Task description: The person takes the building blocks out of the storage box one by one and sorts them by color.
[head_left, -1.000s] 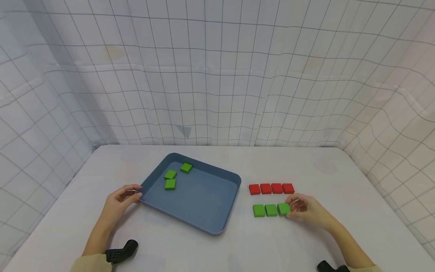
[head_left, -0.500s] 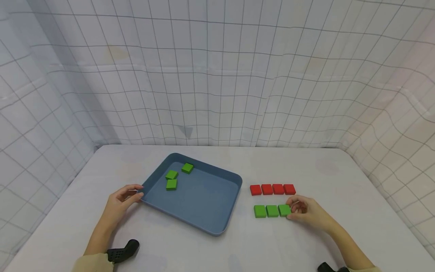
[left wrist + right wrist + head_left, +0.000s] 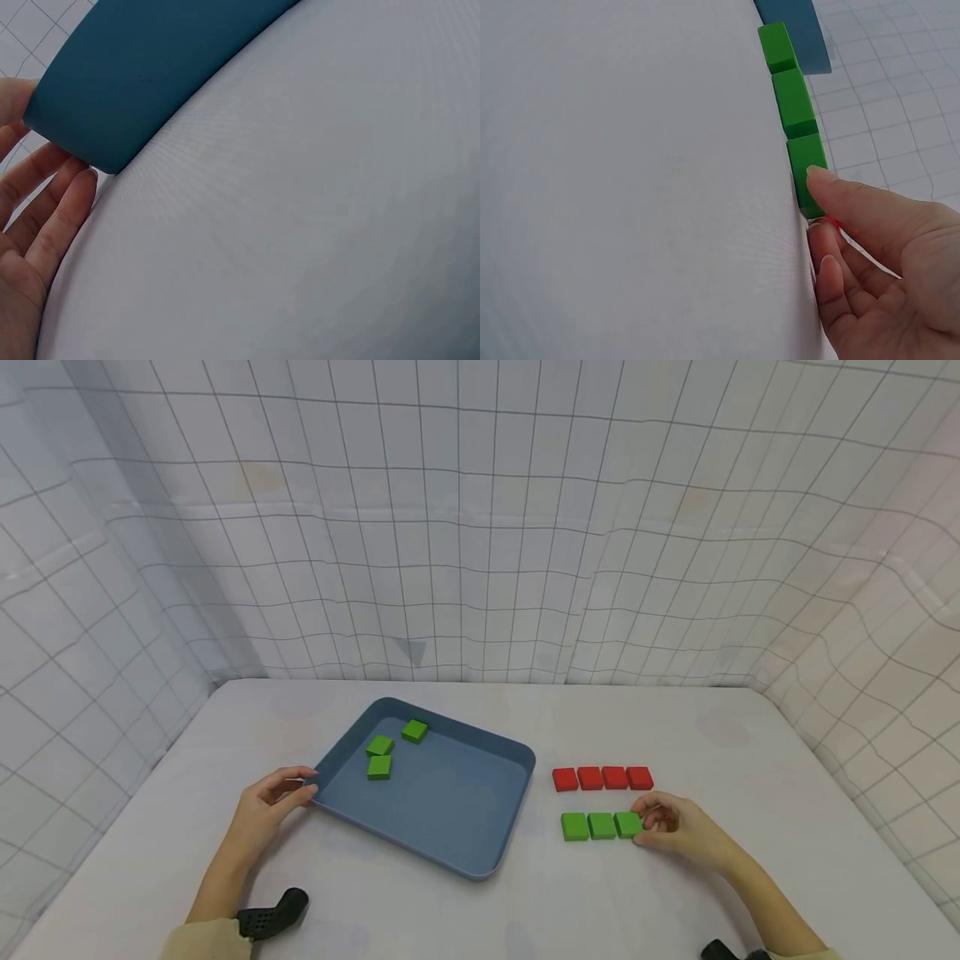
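Observation:
My left hand point(image 3: 267, 803) holds the left corner of a blue tray point(image 3: 427, 847). In the left wrist view the thumb lies on one side of that corner and the fingers point(image 3: 64, 214) curl beneath it. Three green blocks point(image 3: 379, 767) lie inside the tray toward its left. My right hand point(image 3: 675, 827) pinches the rightmost green block point(image 3: 627, 825) of a row of three, with the thumb on its near face in the right wrist view. Two more green blocks point(image 3: 588, 827) continue that row to the left.
Several red blocks point(image 3: 602, 778) form a row just behind the green row, right of the tray. All of it stands on a white table point(image 3: 420, 910). White grid-lined sheeting point(image 3: 480, 568) encloses the back and sides.
The scene shifts very slightly to the right in the head view. Both hands, the tray and the blocks keep their places relative to each other.

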Tool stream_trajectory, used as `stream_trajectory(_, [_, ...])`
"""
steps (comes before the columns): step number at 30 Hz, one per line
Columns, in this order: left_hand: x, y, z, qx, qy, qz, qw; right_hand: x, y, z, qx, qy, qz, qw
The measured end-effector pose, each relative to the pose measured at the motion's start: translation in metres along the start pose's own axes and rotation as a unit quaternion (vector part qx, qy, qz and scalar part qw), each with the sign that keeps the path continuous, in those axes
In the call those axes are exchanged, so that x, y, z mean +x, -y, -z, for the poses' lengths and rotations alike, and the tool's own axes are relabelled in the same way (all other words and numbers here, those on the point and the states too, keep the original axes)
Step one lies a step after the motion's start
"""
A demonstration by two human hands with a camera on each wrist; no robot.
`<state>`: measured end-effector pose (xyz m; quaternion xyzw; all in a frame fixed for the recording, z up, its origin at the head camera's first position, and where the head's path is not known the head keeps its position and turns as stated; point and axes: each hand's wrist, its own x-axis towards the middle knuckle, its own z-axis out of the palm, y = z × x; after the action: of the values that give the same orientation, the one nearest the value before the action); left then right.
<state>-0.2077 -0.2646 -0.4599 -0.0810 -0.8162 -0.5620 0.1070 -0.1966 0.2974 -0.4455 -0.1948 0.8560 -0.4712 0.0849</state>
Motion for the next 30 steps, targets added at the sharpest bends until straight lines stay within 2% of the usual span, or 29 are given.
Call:
stream_trajectory(8, [0.000, 0.000, 0.000, -0.002, -0.001, 0.002, 1.0000, 0.001, 0.014, 0.003, -0.019, -0.017, 0.024, 0.999])
stream_trajectory(15, [0.000, -0.001, 0.000, 0.010, -0.003, 0.001, 0.9999, 0.022, 0.040, 0.005, -0.023, -0.051, 0.090, 0.994])
stream_trajectory(22, [0.001, -0.002, -0.001, 0.009, -0.006, -0.001, 0.9999, 0.051, 0.065, -0.007, -0.009, -0.038, 0.064, 0.997])
stream_trajectory(30, [-0.002, -0.006, -0.002, -0.005, -0.009, -0.005, 0.9999, 0.081, 0.089, -0.029, 0.036, 0.004, 0.089, 0.995])
